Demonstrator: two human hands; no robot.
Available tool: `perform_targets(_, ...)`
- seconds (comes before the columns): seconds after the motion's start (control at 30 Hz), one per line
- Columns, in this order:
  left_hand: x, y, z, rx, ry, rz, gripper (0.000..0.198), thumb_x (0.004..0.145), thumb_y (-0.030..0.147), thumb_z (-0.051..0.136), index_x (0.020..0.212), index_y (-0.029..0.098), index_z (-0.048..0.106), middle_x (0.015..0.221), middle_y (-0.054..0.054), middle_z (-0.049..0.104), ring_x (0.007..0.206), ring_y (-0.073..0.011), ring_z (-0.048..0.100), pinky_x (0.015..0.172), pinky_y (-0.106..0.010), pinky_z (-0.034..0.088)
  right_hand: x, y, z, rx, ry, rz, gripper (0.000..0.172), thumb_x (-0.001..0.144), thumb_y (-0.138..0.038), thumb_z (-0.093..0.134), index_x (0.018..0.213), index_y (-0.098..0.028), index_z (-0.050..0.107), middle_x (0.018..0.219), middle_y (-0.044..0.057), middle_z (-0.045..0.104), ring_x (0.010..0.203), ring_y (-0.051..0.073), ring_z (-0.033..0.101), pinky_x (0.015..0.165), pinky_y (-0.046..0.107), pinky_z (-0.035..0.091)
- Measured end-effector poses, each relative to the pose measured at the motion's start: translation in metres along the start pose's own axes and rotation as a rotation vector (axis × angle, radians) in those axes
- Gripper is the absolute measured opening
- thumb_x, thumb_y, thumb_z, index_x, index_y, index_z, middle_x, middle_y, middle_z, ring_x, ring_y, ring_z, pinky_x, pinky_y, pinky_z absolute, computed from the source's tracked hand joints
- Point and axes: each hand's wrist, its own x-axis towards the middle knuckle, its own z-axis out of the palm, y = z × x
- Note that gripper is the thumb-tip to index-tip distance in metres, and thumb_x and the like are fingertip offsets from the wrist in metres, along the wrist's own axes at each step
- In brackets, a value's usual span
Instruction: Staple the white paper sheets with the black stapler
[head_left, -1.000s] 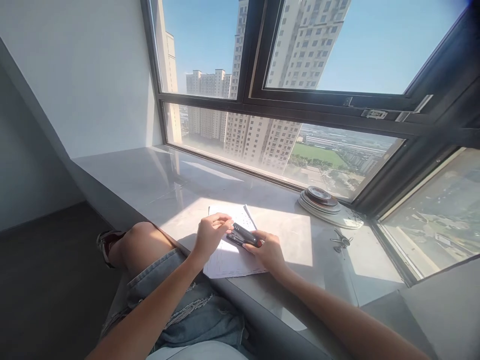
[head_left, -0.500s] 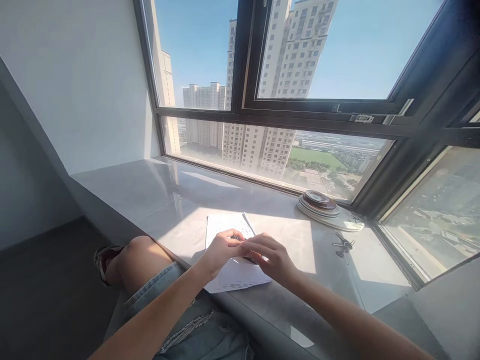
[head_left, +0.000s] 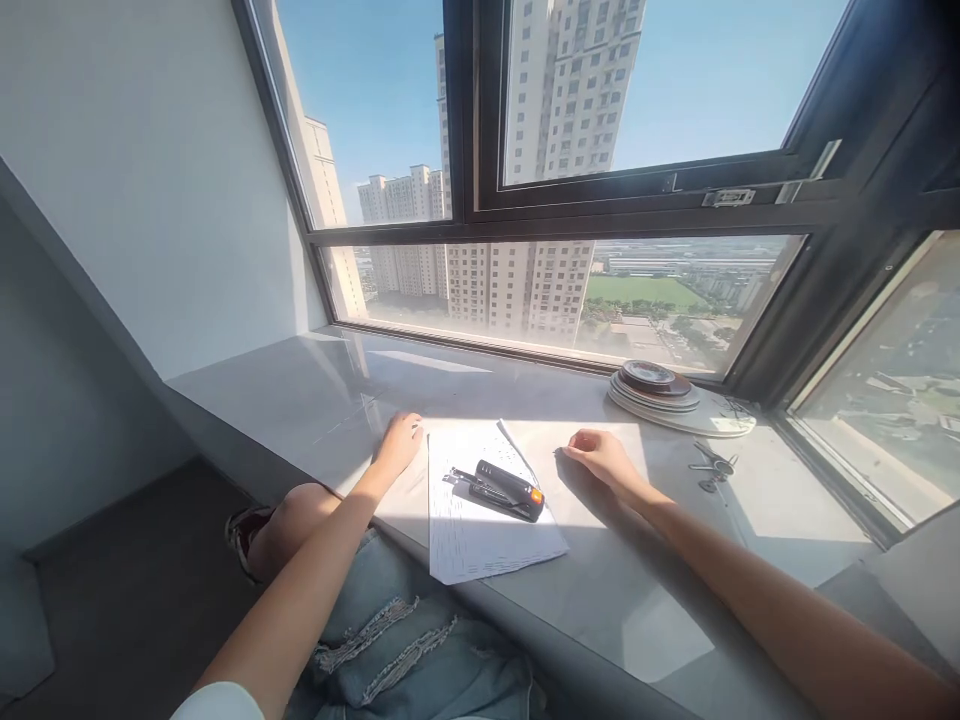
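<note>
Black-and-orange stapler (head_left: pixel 508 485), white paper (head_left: pixel 472 545)

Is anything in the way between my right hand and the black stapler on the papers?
Nothing visible blocks it. Between the right hand and the black stapler there is only a strip of sill and the right edge of the papers, which looks slightly raised near the top but probably too low to hinder.

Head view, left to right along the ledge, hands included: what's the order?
Left hand → black stapler with orange patch on white paper sheets → right hand → small silver-grey metal pieces. Omitted: stack of round plates, overlapping the last two sideways.
</note>
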Motion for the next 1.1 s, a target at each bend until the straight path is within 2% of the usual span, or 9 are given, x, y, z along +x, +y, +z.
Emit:
perform_targets(0.13,0.022,-0.016,0.015,0.079,-0.114,0.037,0.043,0.1,0.02,0.05,0.138,0.016,0.068,0.158,-0.022,0.058,0.148,-0.0369,0.053,0.125,-0.051,0.038,0.005,0.012,0.002,-0.063,0.009,0.022,0.02,0.079,-0.039,0.068,0.076,-0.02,0.073,0.078,0.009,0.077,0.07,0.023,0.065,0.067,0.035,0.045)
perform_targets(0.23,0.031,-0.015,0.024,0.101,-0.174,0.064,0.047,0.103,0.021,0.046,0.146,0.018,0.065,0.165,-0.019,0.054,0.153,-0.0356,0.049,0.127,-0.053,0.036,0.006,0.009,0.003,-0.061,0.129,0.019,0.023,0.084,-0.039,0.062,0.088,-0.021,0.075,0.092,0.01,0.08,0.076,0.023,0.067,0.074,0.036,0.049)
perform_targets(0.3,0.032,-0.015,0.026,0.08,-0.16,0.087,0.042,0.103,0.02,0.046,0.138,0.018,0.069,0.16,-0.017,0.06,0.149,-0.0328,0.054,0.125,-0.048,0.038,0.005,0.008,0.004,-0.054,0.178,0.033,0.023,0.088,-0.038,0.056,0.086,-0.022,0.072,0.086,0.009,0.078,0.074,0.023,0.067,0.075,0.036,0.05)
perform_targets(0.4,0.028,-0.019,0.025,0.046,-0.103,0.108,0.032,0.104,0.019,0.048,0.122,0.019,0.075,0.146,-0.014,0.069,0.134,-0.0292,0.061,0.116,-0.039,0.044,0.003,0.008,0.004,-0.038,0.076,0.041,0.021,0.088,-0.032,0.052,0.079,-0.022,0.068,0.074,0.007,0.075,0.071,0.023,0.068,0.074,0.035,0.051)
perform_targets(0.6,0.01,-0.027,0.016,0.009,-0.004,0.019,0.006,0.1,0.021,0.062,0.096,0.02,0.066,0.096,-0.006,0.073,0.09,-0.022,0.063,0.084,-0.032,0.046,0.004,0.007,0.004,0.032,-0.025,-0.076,0.023,0.085,-0.024,0.056,0.093,-0.022,0.078,0.112,0.011,0.083,0.107,0.029,0.075,0.098,0.042,0.056)
perform_targets(0.8,-0.005,-0.031,0.016,-0.062,0.062,0.03,0.019,0.101,0.012,0.055,0.112,0.016,0.07,0.112,-0.01,0.071,0.1,-0.0226,0.064,0.09,-0.032,0.047,0.006,0.012,0.005,-0.069,-0.048,-0.096,0.022,0.086,-0.024,0.055,0.087,-0.024,0.077,0.101,0.011,0.082,0.099,0.031,0.074,0.097,0.048,0.057)
perform_targets(0.93,-0.013,-0.025,0.014,-0.098,0.086,0.073,0.023,0.104,0.02,0.052,0.11,0.017,0.074,0.114,-0.011,0.067,0.097,-0.0223,0.065,0.096,-0.035,0.05,0.007,0.011,0.005,-0.098,-0.124,-0.089,0.019,0.091,-0.029,0.06,0.097,-0.025,0.078,0.131,0.012,0.078,0.114,0.034,0.073,0.105,0.053,0.053)
perform_targets(1.0,-0.017,-0.019,0.01,-0.119,0.09,0.096,0.024,0.104,0.022,0.051,0.109,0.018,0.075,0.116,-0.011,0.067,0.097,-0.0226,0.066,0.098,-0.037,0.051,0.005,0.006,0.006,-0.118,-0.128,-0.081,0.018,0.092,-0.036,0.065,0.098,-0.025,0.077,0.138,0.013,0.075,0.107,0.032,0.074,0.101,0.051,0.055)
perform_targets(1.1,-0.025,-0.009,0.004,-0.18,0.107,0.123,0.025,0.103,0.024,0.051,0.111,0.02,0.074,0.117,-0.011,0.07,0.101,-0.0243,0.067,0.1,-0.039,0.052,-0.006,-0.013,0.008,-0.089,-0.051,-0.153,0.026,0.097,-0.047,0.063,0.103,-0.024,0.075,0.122,0.013,0.078,0.092,0.029,0.071,0.088,0.046,0.057)
